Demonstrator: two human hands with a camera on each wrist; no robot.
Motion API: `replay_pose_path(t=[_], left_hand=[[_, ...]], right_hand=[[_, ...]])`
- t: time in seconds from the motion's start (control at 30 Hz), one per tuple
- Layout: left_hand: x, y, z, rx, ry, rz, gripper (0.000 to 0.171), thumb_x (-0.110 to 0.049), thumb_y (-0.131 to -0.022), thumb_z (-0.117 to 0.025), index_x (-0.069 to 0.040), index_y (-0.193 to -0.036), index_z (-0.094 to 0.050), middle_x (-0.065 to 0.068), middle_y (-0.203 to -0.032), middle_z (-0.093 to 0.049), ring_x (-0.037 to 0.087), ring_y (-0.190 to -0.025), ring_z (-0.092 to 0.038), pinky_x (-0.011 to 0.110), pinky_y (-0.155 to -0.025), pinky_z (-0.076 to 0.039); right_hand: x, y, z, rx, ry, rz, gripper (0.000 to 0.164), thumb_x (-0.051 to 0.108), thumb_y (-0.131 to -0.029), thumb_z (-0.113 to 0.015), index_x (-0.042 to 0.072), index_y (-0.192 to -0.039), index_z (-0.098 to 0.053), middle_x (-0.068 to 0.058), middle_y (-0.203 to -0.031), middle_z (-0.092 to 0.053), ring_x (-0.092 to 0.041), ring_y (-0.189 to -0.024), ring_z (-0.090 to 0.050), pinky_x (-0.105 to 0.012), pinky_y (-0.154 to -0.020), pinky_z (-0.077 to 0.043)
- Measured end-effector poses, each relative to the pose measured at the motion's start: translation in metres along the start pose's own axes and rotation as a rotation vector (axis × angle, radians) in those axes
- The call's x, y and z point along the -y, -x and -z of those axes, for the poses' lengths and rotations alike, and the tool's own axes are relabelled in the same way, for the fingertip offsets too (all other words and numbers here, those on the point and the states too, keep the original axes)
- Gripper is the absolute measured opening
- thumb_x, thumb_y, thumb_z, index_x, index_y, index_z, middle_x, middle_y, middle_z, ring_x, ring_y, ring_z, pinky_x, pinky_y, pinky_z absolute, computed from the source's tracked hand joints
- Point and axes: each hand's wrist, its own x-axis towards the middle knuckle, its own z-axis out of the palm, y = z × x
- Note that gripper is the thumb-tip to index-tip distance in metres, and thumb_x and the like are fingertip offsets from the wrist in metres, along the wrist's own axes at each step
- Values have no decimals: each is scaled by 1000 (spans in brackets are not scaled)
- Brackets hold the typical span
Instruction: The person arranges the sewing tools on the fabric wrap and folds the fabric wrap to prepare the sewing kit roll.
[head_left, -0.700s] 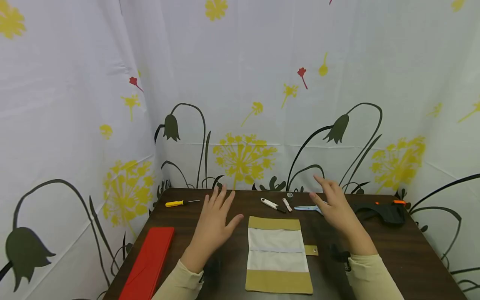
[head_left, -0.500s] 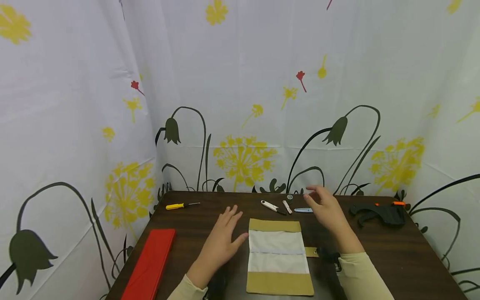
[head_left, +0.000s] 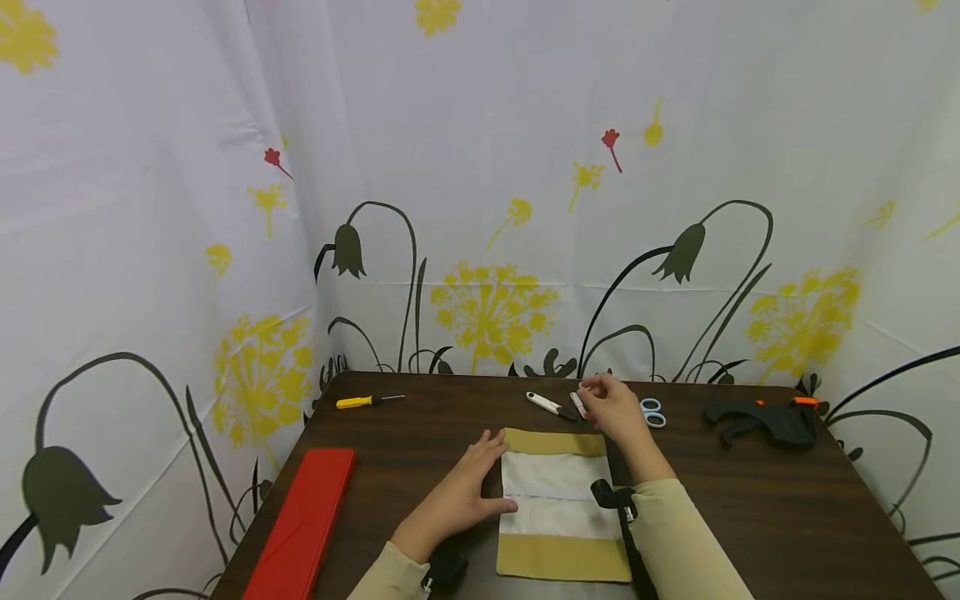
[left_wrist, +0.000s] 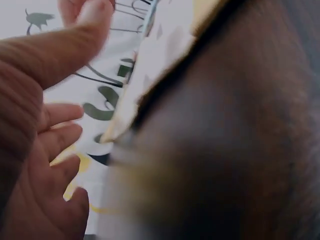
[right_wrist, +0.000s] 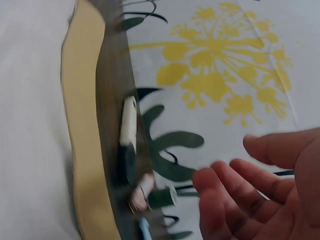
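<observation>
The right hand (head_left: 615, 411), empty and loosely bent, hovered near the green spool (right_wrist: 162, 198); the left hand (head_left: 465, 487) (empty too, thumb spread) was at the unfolded fabric case (head_left: 558, 475). Reaching seemed the step, calling for a pinch next.

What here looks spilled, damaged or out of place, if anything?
Nothing stands out: no spill or clear damage shows. The olive and white fabric pouch lies spread open; the yellow-handled screwdriver and long red box rest on the brown tabletop.
</observation>
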Motion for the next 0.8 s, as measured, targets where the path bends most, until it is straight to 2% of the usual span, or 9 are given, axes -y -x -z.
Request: replay_pose_path(t=[0.07, 0.17, 0.27, 0.43, 0.6, 0.7, 0.8], left_hand=[[5, -1, -4, 30, 48, -19, 93, -41, -93, -87, -7, -166, -42, 10, -182, -28, 39, -171, -16, 68, -133, -16], [11, -3, -6, 70, 59, -60, 85, -38, -93, -88, -7, -162, -49, 10, -177, -38, 41, -169, -22, 70, -132, -15], [13, -7, -6, 96, 24, -88, 78, -36, -92, -89, -9, -157, -55, 8, -173, -46, 39, -168, -27, 68, -133, -15], [9, -15, -8, 135, -57, -97, 85, -38, -87, -93, -12, -158, -55, 5, -177, -39, 34, -169, -25, 64, -135, -15], [9, -14, -10, 92, -49, -90, 85, -38, -83, -96, -16, -156, -57, 5, -171, -46, 34, -167, -30, 67, -133, -20], [12, -12, -9, 64, -27, -81, 85, -39, -81, -97, -19, -154, -57, 7, -165, -48, 35, -162, -35, 69, -129, -26], [15, -10, -9, 49, -27, -54, 86, -42, -80, -98, -20, -152, -57, 9, -165, -44, 37, -156, -40, 68, -124, -32]], right_hand=[[-2, -2, -7, -8, -3, -11, 27, 23, -104, -72, 4, -124, -72, -12, -103, -76, -30, -80, -78, -31, -60, -57], [-3, -5, -14, -1, 38, 2, 24, 20, -104, -73, 3, -120, -74, -10, -98, -76, -24, -74, -75, -28, -60, -54], [-5, -8, -16, -23, 110, 23, 23, 21, -103, -73, 3, -119, -75, -11, -96, -77, -18, -72, -71, -28, -63, -52], [-6, -10, -15, -44, 224, 8, 23, 21, -102, -75, 4, -116, -78, -15, -109, -79, -24, -86, -72, -36, -72, -55], [-7, -12, -29, -4, 301, 6, 25, 19, -99, -78, 3, -119, -80, -14, -112, -79, -31, -101, -72, -51, -90, -58], [-7, -13, -40, -8, 323, 1, 25, 19, -98, -79, 3, -118, -80, -13, -108, -80, -31, -100, -73, -53, -90, -58], [-7, -13, -49, -7, 329, 10, 23, 17, -97, -80, 3, -115, -81, -12, -106, -81, -31, -98, -73, -52, -88, -58]])
